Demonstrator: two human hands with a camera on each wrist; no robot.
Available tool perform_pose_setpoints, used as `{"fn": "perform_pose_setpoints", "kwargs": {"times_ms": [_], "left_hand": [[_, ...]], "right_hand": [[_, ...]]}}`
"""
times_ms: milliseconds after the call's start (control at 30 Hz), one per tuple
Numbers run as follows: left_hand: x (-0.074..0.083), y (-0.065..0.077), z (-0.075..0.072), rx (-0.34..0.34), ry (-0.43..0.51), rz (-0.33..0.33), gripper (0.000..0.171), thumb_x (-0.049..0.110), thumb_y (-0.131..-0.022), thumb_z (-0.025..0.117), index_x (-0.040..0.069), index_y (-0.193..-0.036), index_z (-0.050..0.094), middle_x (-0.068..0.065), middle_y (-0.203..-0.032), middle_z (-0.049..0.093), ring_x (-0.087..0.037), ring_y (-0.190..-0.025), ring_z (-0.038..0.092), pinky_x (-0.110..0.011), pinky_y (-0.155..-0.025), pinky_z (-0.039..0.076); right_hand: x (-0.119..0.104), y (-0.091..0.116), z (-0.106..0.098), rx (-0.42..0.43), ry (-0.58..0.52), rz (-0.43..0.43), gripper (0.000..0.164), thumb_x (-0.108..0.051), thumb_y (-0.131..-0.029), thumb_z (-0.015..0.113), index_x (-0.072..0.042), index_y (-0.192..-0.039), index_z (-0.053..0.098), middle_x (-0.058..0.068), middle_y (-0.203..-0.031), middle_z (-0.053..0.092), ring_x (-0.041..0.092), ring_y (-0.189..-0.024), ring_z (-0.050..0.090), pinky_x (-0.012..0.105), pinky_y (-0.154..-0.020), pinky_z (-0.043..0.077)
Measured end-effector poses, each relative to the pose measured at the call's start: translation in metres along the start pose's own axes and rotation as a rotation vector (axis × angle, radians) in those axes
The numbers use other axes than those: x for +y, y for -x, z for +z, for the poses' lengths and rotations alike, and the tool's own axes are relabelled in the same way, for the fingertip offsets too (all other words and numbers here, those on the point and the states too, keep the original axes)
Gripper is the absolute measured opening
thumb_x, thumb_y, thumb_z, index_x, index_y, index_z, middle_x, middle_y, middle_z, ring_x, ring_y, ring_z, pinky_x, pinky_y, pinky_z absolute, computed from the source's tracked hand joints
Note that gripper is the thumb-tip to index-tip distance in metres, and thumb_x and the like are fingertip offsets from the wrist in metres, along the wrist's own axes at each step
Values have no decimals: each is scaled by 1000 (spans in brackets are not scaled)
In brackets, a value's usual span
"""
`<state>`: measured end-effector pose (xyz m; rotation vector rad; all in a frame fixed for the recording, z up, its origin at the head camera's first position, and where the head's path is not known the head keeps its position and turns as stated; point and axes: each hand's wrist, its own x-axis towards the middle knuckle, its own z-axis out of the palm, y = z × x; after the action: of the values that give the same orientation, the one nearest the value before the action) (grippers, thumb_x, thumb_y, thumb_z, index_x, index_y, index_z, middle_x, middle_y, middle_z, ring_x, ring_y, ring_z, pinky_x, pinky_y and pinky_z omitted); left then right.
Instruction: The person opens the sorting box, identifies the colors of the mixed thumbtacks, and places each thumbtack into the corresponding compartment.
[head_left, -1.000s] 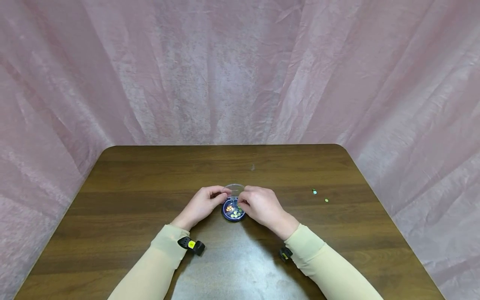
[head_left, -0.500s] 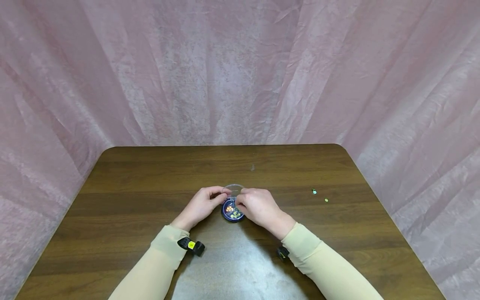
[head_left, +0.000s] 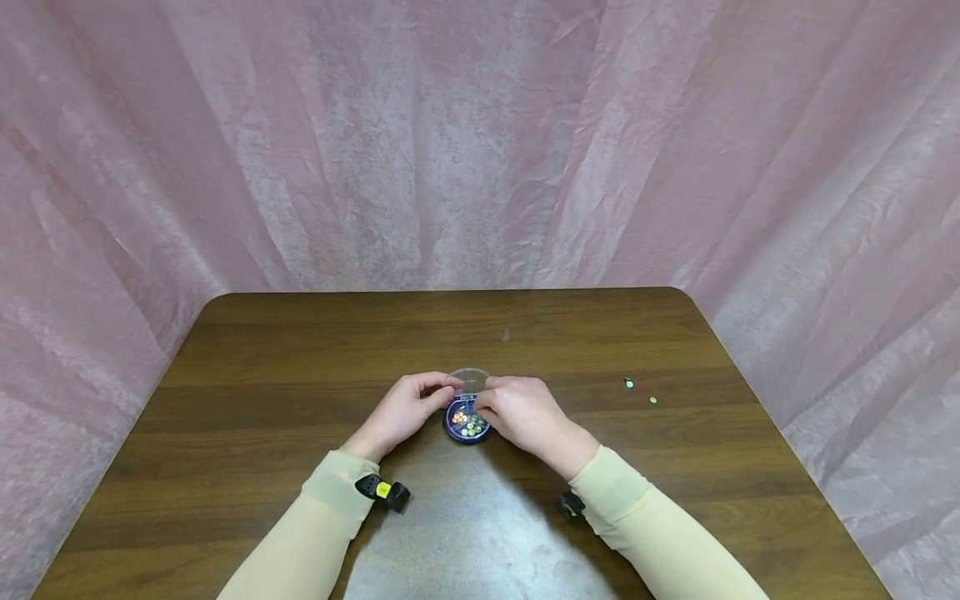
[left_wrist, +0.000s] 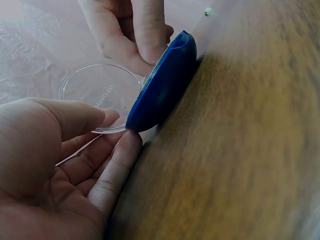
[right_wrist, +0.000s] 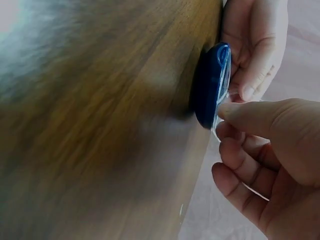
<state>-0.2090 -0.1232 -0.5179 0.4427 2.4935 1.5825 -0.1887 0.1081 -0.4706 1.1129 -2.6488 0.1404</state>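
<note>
A small round blue case (head_left: 453,433) lies on the table, with its clear hinged lid (left_wrist: 100,82) raised at the back. Small orange discs (head_left: 460,417) sit in its left compartment, and yellow-green discs (head_left: 470,430) toward the front and right. My left hand (head_left: 405,410) pinches the lid's left edge between thumb and fingers near the hinge. My right hand (head_left: 528,417) reaches over the case's right side, thumb and forefinger tips down at the compartments. In the right wrist view the thumb (right_wrist: 250,115) covers the forefinger's tip; I cannot tell whether a disc is between them.
Two loose small pieces lie on the right of the table: a pale green one (head_left: 628,383) and a yellow-green disc (head_left: 653,400). The brown wooden table (head_left: 300,342) ends at a pink curtain (head_left: 450,167) behind.
My right hand has shifted left over the case, then a little back to the right, uncovering more of the discs. The left hand and the case stay in place.
</note>
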Motion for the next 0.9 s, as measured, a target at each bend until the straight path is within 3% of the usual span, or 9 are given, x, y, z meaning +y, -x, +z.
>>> {"fn": "perform_pose_setpoints", "kwargs": {"times_ms": [233, 400, 700, 900], "left_hand": [[-2, -2, 0, -3, -11, 5, 28, 38, -99, 61, 24, -119, 74, 16, -115, 68, -7, -114, 60, -33, -96, 46], [-4, -2, 0, -6, -21, -5, 28, 39, -98, 62, 25, -119, 74, 17, -115, 67, -6, -115, 59, -33, -99, 44], [-4, -2, 0, -5, -33, -4, 29, 40, -98, 62, 24, -119, 74, 17, -115, 67, -6, -115, 59, -33, -99, 44], [-3, -1, 0, 0, -35, -5, 29, 40, -98, 62, 24, -119, 74, 17, -115, 67, -5, -115, 58, -33, -99, 43]], "right_hand": [[16, 20, -14, 77, -63, 70, 8, -22, -92, 70, -23, -94, 78, -14, -84, 59, 7, -76, 60, 31, -64, 50], [36, 38, -18, 122, -45, 134, 7, -21, -89, 73, -21, -93, 77, -13, -84, 61, 6, -74, 62, 32, -62, 51], [84, 83, -26, 140, 30, 365, 9, -17, -84, 76, -18, -93, 77, -10, -85, 64, 9, -70, 62, 36, -57, 50], [111, 108, -34, 100, 59, 517, 7, -18, -84, 77, -18, -92, 76, -6, -84, 64, 16, -69, 64, 42, -57, 50]]}}
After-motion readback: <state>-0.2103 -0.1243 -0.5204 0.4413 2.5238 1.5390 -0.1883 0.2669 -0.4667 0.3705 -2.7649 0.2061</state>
